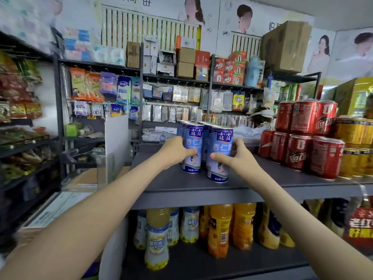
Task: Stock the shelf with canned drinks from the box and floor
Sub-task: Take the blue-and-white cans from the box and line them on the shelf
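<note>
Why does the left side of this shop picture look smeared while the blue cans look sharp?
In the head view, the snack packets at the left edge are streaked by motion blur; the blue cans between the left hand and right hand are crisp; the wide lens bends the shelf edge; lighting is even, with soft glare on the red cans.

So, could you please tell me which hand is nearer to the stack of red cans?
Right. The right hand grips a blue can just left of the red cans; the left hand is farther left, beyond both blue rows.
</note>
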Available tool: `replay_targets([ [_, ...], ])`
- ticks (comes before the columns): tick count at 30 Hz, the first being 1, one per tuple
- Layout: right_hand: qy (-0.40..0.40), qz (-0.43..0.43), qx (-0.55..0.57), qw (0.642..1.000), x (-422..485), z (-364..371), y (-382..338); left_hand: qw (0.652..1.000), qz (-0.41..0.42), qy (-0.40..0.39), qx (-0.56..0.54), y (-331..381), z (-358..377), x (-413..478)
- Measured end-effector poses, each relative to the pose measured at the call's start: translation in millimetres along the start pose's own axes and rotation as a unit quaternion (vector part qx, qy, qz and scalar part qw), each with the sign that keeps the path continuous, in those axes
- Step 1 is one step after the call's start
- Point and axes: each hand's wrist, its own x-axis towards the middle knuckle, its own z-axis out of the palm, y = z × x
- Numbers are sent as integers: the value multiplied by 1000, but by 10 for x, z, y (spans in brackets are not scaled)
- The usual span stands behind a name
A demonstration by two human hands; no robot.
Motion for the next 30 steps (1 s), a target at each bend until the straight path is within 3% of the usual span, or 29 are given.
replay_targets([
  [7,17,-21,-37,999,-88,33,-5,1000,-13,-2,11,22,34,-54],
  [14,41,-57,-104,992,-261,-19,-8,991,-40,31,123,308,92,-442],
  [18,87,-147,-182,968,-600,12,-114,985,18,85,148,451,-4,-994],
  [20,91,-212,-167,959,-903,133,-193,977,51,138,152,390,-52,-1395],
  [24,-40,-283,-114,952,-1667,596,-212,958,70,219,174,120,-129,-2487],
  [30,-286,-259,-68,920,-2996,1552,18,939,-92,243,223,-712,-273,-4502],
])
